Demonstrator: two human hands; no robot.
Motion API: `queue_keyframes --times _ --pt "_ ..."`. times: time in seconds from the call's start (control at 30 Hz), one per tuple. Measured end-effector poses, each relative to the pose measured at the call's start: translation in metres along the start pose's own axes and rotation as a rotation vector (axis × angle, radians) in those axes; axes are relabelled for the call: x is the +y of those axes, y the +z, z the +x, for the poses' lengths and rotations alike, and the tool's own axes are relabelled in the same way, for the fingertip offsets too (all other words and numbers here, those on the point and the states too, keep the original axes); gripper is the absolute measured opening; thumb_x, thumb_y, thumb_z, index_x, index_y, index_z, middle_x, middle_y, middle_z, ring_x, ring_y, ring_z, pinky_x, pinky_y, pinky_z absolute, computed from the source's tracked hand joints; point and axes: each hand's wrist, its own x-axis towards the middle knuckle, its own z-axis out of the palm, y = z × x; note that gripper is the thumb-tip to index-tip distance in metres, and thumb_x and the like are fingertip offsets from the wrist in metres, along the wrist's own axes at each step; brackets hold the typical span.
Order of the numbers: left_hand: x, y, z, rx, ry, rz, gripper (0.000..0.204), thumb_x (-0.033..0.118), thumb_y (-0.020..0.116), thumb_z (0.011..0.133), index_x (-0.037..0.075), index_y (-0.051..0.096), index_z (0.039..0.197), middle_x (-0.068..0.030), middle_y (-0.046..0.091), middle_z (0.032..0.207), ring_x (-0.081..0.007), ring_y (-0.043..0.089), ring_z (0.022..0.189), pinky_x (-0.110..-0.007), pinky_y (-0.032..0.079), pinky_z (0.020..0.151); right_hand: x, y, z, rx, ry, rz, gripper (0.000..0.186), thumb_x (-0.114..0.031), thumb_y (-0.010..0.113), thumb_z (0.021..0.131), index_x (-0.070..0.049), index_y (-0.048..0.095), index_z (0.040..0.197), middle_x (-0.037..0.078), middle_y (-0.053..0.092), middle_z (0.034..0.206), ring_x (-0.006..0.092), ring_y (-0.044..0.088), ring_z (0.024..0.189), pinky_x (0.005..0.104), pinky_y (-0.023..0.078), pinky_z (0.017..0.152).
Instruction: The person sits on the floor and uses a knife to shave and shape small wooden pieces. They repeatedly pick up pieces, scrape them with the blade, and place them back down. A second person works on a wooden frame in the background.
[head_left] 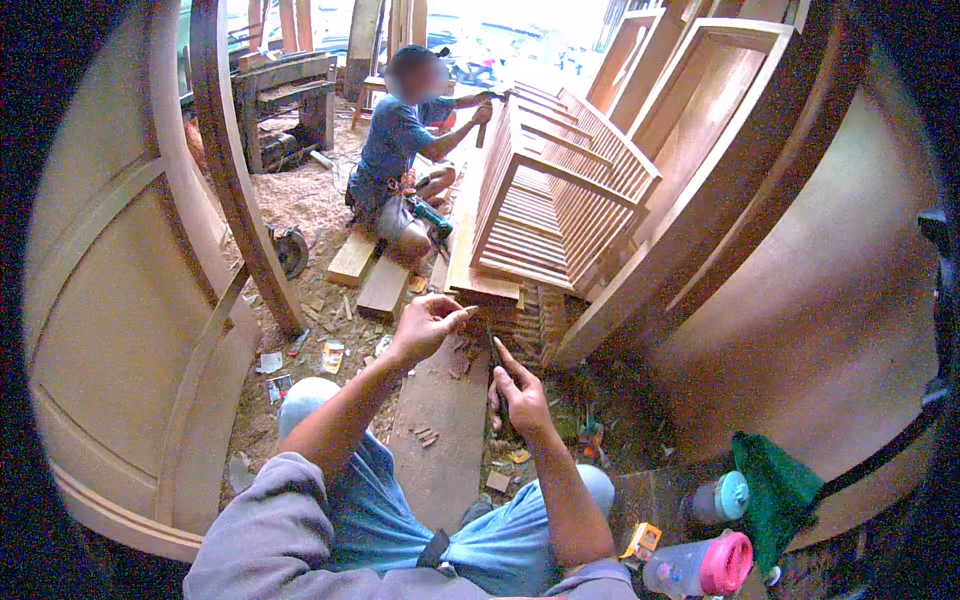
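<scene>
And here is the left hand (425, 328), out over the workspace, thumb and forefinger pinched together on a small pale sliver of wood (471, 309). The sliver sits right at the fingertips, its slim end poking out toward the right, the rest tucked between the digits. Across from it comes the right hand (521, 395), fingers curled around a dark, narrow tool (494, 352), the forefinger lying along its upper part. The tool's far end points up and away from the person, near the sliver, with a gap showing between the two.

Now, what's tough to see! The sliver's gripped end is covered by the left fingers, so its full length is anyone's call. The tool's lower part disappears into the right palm, and its tip melts into the dark clutter behind; whether it is a blade or something else, I can't tell. The left hand's other fingers fold in behind and are only partly visible.

Below, a long plank (440, 470) runs between the knees, carrying a scatter of wood chips (427, 437), its near end hidden by the legs. Beyond the hands stands a slatted wooden frame (540, 205), its far end washed out by glare. At lower right, a pink-lidded container (700, 566) lies close to the picture's bottom edge.
</scene>
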Motion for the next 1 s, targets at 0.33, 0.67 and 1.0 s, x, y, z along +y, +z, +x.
queue_keyframes --times 0.33,0.67,1.0 --pt "0.033 -0.024 -0.018 -0.094 0.034 0.179 0.021 0.023 0.069 0.085 0.002 0.070 0.086 -0.0037 0.067 0.075 -0.0086 0.060 0.066 -0.024 0.048 0.059 0.006 0.003 -0.007 -0.089 -0.034 -0.058 0.044 -0.014 0.052 0.095 -0.011 0.046 0.138 0.000 0.062 0.096 0.0070 0.054 0.082 0.0218 0.045 0.081" --pt "0.019 -0.010 -0.007 -0.280 -0.052 -0.012 0.016 0.015 0.069 0.086 0.000 0.069 0.091 -0.0035 0.067 0.078 -0.0079 0.059 0.066 -0.022 0.046 0.057 0.010 -0.009 -0.009 -0.054 -0.012 0.053 0.043 -0.016 0.051 0.097 -0.014 0.044 0.140 -0.005 0.050 0.065 0.0053 0.040 0.042 0.0228 0.038 0.037" --pt "-0.023 0.041 0.062 -0.195 0.267 0.192 0.012 0.010 0.070 0.075 -0.001 0.067 0.077 -0.0127 0.067 0.071 -0.0151 0.063 0.065 -0.032 0.051 0.062 0.033 -0.028 0.055 0.337 -0.082 -0.073 0.036 -0.020 0.048 0.098 -0.017 0.050 0.134 0.001 0.048 0.059 0.0111 0.044 0.040 0.0266 0.041 0.037"
